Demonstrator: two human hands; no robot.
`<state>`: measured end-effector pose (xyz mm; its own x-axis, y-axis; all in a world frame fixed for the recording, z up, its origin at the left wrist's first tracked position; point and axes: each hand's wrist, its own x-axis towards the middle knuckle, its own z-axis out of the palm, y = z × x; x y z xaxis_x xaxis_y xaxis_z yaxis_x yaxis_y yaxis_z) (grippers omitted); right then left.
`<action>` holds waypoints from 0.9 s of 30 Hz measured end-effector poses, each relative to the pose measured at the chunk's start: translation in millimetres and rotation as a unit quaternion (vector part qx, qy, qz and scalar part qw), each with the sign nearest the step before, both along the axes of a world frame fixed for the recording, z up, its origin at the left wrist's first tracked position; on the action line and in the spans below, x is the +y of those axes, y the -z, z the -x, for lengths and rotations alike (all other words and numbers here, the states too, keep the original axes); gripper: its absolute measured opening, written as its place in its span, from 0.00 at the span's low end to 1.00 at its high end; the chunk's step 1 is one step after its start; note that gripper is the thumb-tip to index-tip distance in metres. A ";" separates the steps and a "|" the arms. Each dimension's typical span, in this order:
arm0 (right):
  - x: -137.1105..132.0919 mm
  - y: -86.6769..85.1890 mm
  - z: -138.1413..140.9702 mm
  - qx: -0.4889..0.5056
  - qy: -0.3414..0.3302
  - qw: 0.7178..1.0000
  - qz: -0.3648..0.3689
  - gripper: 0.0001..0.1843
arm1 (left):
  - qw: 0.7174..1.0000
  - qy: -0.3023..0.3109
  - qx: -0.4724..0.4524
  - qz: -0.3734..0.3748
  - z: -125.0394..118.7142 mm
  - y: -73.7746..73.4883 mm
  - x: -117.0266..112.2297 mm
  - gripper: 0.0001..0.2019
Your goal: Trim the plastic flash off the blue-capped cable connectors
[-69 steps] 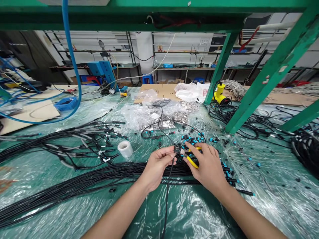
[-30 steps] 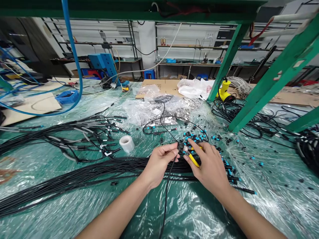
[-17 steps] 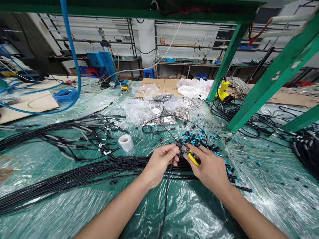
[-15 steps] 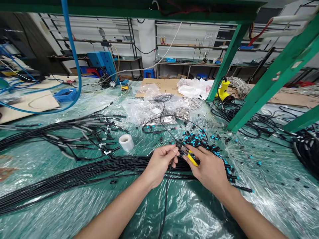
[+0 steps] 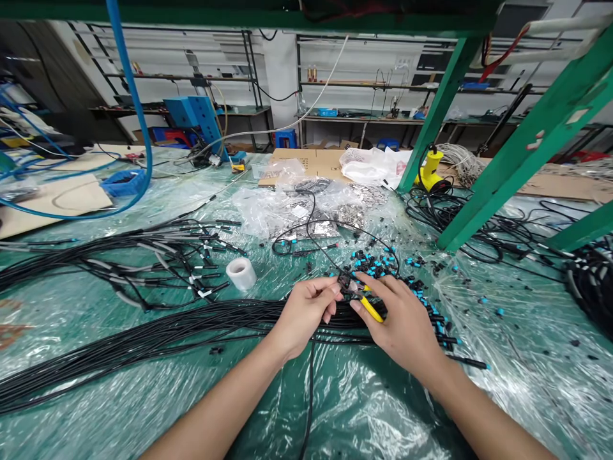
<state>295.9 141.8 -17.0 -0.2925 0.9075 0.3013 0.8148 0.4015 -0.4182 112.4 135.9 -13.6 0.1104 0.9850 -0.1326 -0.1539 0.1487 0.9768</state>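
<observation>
My left hand (image 5: 301, 313) pinches the end of a thin black cable (image 5: 309, 390) that runs down toward me. My right hand (image 5: 400, 319) is closed on small yellow-handled pliers (image 5: 370, 308), whose tips meet the cable end at a small black connector (image 5: 343, 282) between my fingertips. Both hands hover over a long bundle of black cables (image 5: 143, 342) lying across the plastic-covered green table (image 5: 364, 409). Just beyond my fingers lies a heap of black and blue connector pieces (image 5: 378, 265).
A roll of clear tape (image 5: 241, 273) stands left of my hands. More black cable harnesses (image 5: 158, 262) lie at the left, plastic bags of parts (image 5: 306, 211) at the middle back, a yellow tool (image 5: 430, 172) by a green frame leg (image 5: 507, 150), tangled cables (image 5: 579, 275) at the right.
My hands have stayed together at the connector with only small shifts. The cable hanging from my left hand has swung slightly left. The view has tipped a little.
</observation>
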 end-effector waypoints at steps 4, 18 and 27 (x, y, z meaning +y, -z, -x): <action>2.4 4.5 -2.2 -0.113 0.010 0.988 -0.108 0.28 | 1.000 -0.012 0.021 0.015 1.2 0.4 1.2 0.17; 2.5 2.9 -1.0 -0.179 0.027 0.978 -0.101 0.26 | 0.991 0.020 0.129 -0.037 6.5 2.7 0.5 0.15; -0.1 -9.0 -2.9 0.189 -0.106 0.920 0.325 0.26 | 0.991 -0.007 0.118 -0.062 7.2 -1.9 -0.4 0.16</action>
